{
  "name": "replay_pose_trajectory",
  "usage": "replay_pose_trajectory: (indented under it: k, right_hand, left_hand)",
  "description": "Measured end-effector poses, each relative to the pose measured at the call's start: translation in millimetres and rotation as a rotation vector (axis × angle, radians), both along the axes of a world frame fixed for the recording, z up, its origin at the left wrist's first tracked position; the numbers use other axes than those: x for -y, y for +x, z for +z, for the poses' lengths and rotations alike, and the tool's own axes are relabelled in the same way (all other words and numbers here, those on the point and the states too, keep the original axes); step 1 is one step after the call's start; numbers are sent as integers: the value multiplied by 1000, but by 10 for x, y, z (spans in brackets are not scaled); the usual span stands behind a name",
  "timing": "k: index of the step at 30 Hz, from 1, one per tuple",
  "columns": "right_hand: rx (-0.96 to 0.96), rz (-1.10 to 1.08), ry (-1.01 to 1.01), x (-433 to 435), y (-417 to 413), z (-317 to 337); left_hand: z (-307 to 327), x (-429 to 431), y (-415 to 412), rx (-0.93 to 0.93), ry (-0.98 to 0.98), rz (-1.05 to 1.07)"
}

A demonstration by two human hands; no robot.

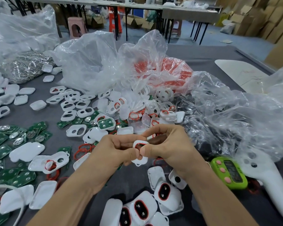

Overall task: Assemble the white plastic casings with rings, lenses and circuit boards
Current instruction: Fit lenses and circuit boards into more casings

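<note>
Starting far left: green circuit boards with round silver contacts lie scattered on the grey table, mixed with white casing shells. Behind them sits a bag of shiny metal parts. Mid-left is a spread of casing fronts with two cutouts each, and a crumpled clear bag stands behind them. Loose red rings lie just left of the hands.

Centre: the left hand grips a white casing from its left side, fingers curled in. The right hand pinches the same casing from the right, thumb on the front face and forefinger arched over the top. The casing is held up between both hands, front face toward the camera. A red ring sits around its upper opening.

Nearer the camera, a cluster of assembled casings shows red-rimmed dark oval windows. Behind the hands, a bag of red rings lies among more casings.

Right: a green timer with pink buttons lies flat. A white controller lies just beside it on the right. Above both, a clear plastic sheet is heaped up.
</note>
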State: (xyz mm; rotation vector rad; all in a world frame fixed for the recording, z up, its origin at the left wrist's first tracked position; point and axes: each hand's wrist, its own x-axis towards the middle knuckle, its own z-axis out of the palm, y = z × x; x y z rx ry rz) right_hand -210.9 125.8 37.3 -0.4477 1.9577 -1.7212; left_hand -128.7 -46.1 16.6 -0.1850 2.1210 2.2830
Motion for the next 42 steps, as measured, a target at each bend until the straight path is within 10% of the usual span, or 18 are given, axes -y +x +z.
replay_pose_trajectory:
  k: [10, 23, 34, 42]
  right_hand:
    - [283, 137, -142, -91, -108, 25]
    - [70, -185, -111, 119, 28, -98]
    - [-127, -187, -7, 288, 120, -149]
    - [-64, -189, -69, 220, 83, -85]
  left_hand:
    - [38, -67, -48, -49, 12, 130]
    - [-33, -29, -34, -107, -97, 165]
    - [-64, -106, -59, -214, -645, 577]
    - [59, -185, 4, -328, -754, 493]
